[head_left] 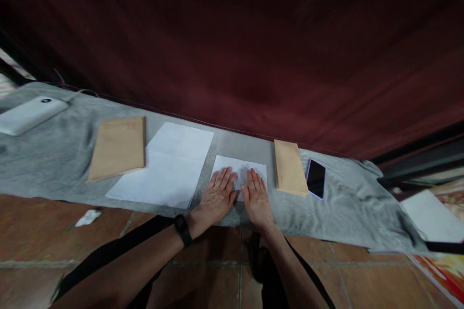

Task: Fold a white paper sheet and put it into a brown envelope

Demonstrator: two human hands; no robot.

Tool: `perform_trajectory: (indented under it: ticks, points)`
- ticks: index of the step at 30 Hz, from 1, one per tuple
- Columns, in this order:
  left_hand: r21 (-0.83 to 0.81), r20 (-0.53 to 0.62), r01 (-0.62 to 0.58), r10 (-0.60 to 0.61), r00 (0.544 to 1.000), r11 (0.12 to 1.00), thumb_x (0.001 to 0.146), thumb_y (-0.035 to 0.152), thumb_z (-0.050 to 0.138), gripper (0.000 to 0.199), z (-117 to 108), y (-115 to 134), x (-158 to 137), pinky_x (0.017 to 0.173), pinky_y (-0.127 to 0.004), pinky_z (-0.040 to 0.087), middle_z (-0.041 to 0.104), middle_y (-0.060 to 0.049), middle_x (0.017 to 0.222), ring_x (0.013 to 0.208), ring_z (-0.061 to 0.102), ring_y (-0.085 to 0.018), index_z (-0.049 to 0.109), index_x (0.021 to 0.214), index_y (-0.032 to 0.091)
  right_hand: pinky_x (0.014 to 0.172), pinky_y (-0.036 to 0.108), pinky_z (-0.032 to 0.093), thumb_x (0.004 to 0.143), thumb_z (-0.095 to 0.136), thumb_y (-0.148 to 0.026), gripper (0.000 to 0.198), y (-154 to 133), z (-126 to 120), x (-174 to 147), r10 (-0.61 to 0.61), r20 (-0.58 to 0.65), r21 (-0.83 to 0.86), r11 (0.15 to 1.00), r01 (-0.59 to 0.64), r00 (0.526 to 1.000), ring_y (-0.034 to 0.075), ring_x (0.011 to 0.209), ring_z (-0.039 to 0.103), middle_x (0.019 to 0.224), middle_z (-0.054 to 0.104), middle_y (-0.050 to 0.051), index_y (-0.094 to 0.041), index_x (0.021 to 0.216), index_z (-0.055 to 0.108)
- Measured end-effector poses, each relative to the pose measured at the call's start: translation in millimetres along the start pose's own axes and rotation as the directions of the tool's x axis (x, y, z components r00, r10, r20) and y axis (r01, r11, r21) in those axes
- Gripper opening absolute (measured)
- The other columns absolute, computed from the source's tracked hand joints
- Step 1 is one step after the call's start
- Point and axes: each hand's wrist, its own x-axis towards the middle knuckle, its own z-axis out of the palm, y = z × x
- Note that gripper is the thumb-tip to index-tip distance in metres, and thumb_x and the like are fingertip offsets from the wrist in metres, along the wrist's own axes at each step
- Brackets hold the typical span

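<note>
Head view: your left hand [216, 197] and right hand [257, 199] rest flat, fingers straight and gripping nothing, on a small white paper [239, 164] midway along the cloth-draped bench [348, 217]. Even, gentle pressure should keep it from skewing. Leftward, a brown envelope [118, 147] overlaps a large white sheet [174, 166]; rightward lie brown paper pieces [291, 166] and a phone [316, 178]. None blocks your hands.
</note>
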Motion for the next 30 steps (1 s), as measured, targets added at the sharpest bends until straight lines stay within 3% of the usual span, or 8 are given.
perform_trajectory:
  ticks: [4, 9, 21, 30]
  points:
    - [0.016, 0.008, -0.015, 0.015, 1.0, 1.0, 0.097, 0.029, 0.04, 0.054, 0, 0, 0, 0.122, -0.05, 0.024, 0.039, -0.015, 0.158, 0.149, 0.03, -0.028, 0.043, 0.147, 0.011, 0.121, 0.045, 0.029, 0.107, 0.029, -0.035, 0.054, -11, 3, 0, -0.059, 0.016, 0.023, 0.998, 0.059, 0.998, 0.022, 0.15, 0.026, 0.16, 0.033, 0.013, -0.012, 0.156, 0.029]
    - [0.012, 0.02, -0.018, 0.018, 1.0, 1.0, 0.096, 0.028, 0.041, 0.054, 1, 0, 1, 0.122, -0.049, 0.023, 0.038, -0.014, 0.159, 0.15, 0.028, -0.028, 0.043, 0.148, 0.011, 0.12, 0.046, 0.028, 0.106, 0.033, -0.031, 0.05, -13, 6, 1, -0.048, 0.036, -0.04, 0.998, 0.05, 0.998, 0.023, 0.149, 0.029, 0.159, 0.035, 0.013, -0.013, 0.153, 0.037]
    - [-0.022, 0.009, -0.052, 0.053, 0.999, 0.998, 0.099, 0.032, 0.039, 0.051, -1, 2, 2, 0.124, -0.05, 0.017, 0.038, -0.009, 0.16, 0.15, 0.026, -0.025, 0.042, 0.148, 0.018, 0.119, 0.048, 0.026, 0.105, 0.036, -0.032, 0.05, -2, 4, 4, -0.019, 0.054, -0.11, 0.994, 0.025, 0.998, 0.026, 0.149, 0.028, 0.161, 0.032, 0.012, -0.018, 0.153, 0.038]
    - [-0.047, 0.039, -0.056, 0.058, 0.998, 0.997, 0.1, 0.038, 0.039, 0.05, -6, -1, 4, 0.123, -0.051, 0.021, 0.041, -0.008, 0.158, 0.147, 0.033, -0.026, 0.045, 0.146, 0.02, 0.118, 0.045, 0.027, 0.105, 0.036, -0.039, 0.053, 12, 6, 3, 0.029, 0.04, -0.148, 0.989, -0.023, 0.999, 0.026, 0.148, 0.029, 0.161, 0.031, 0.013, -0.016, 0.154, 0.036]
